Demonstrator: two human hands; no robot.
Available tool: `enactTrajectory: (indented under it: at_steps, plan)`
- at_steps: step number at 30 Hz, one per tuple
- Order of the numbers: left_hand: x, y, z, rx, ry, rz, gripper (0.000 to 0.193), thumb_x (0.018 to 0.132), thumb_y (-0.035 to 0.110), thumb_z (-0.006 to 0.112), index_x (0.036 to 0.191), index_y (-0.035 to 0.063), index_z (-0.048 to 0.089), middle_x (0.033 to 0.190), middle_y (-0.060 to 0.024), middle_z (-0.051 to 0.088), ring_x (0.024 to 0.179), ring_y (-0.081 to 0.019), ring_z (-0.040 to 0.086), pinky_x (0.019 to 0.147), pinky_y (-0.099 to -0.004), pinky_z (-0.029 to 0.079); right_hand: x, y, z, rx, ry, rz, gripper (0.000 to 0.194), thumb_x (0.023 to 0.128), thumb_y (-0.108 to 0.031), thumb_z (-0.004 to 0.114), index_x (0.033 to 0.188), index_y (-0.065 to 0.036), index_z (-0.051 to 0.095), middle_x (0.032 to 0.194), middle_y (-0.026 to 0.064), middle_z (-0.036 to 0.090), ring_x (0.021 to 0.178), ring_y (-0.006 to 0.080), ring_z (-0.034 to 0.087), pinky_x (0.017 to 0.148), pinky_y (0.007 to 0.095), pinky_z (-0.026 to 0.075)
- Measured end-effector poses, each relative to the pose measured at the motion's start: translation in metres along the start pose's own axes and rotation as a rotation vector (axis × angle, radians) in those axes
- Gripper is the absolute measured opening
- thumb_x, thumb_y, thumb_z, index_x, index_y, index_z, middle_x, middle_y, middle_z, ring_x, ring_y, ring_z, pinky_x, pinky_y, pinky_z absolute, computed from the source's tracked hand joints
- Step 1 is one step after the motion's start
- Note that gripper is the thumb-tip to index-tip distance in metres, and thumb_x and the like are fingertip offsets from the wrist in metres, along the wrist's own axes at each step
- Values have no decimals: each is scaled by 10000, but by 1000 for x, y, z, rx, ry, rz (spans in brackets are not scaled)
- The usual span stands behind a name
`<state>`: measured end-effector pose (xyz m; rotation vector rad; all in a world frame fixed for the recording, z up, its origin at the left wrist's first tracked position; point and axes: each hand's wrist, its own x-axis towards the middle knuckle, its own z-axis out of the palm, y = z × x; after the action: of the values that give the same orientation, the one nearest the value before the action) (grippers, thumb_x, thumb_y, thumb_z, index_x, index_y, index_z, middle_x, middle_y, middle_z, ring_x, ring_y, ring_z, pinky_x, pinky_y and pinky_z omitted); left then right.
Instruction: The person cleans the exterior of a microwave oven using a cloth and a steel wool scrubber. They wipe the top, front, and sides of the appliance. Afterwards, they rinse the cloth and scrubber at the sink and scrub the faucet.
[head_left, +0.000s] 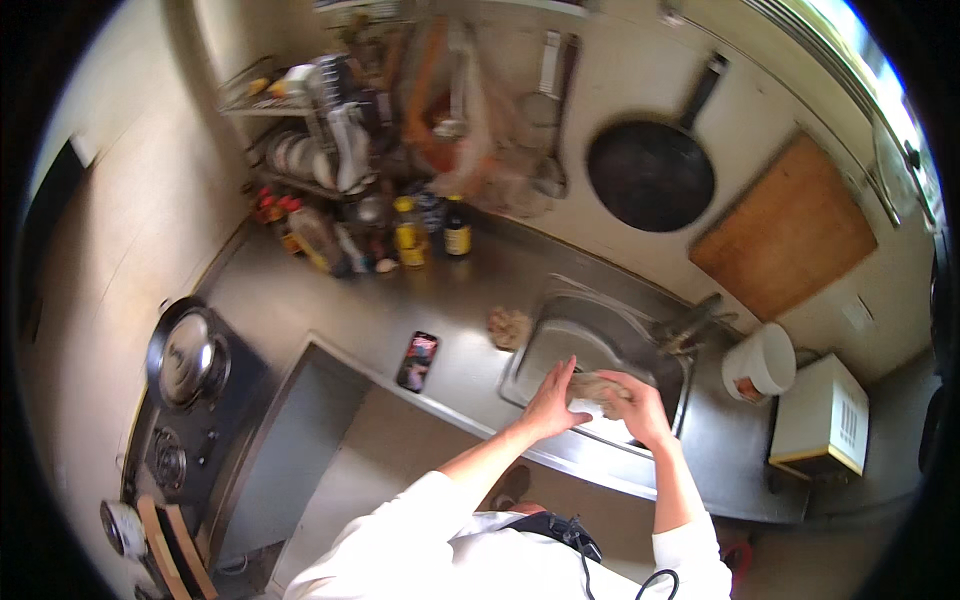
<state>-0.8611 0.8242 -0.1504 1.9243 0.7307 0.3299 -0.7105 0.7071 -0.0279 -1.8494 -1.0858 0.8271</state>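
Observation:
Over the near edge of the stainless steel sink, a blurred grey-brown cloth-like wad lies between both hands. My right hand has its fingers closed around its right part. At the wad's left end is my left hand, thumb and fingers spread; whether it grips is unclear. A similar tan clump rests on the counter just left of the sink. Farther left lies a smartphone with its screen lit.
A faucet stands behind the sink, with a white bucket and a white box-shaped appliance to its right. Bottles stand at the back left. A frying pan and a wooden cutting board are against the wall. A gas stove is far left.

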Motion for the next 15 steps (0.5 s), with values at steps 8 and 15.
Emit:
enactTrajectory:
  at_steps: [8, 15]
  plan:
    - [60, -8, 79, -266, 112, -83, 364, 821, 182, 828, 1140, 45, 719, 1029, -141, 761, 967, -315, 726, 843, -379, 547, -41, -1, -97, 81, 88, -207, 372, 908, 48, 693, 1272, -24, 718, 1097, 88, 719, 746, 145, 695, 598, 276, 581]
    - [88, 50, 38, -350, -174, -198, 355, 829, 108, 810, 1157, 36, 692, 932, -65, 741, 814, -122, 685, 720, -317, 546, -59, 107, -105, -353, -239, 480, 529, 831, -418, 870, 1132, 6, 773, 944, 127, 777, 858, 193, 715, 851, 407, 570]
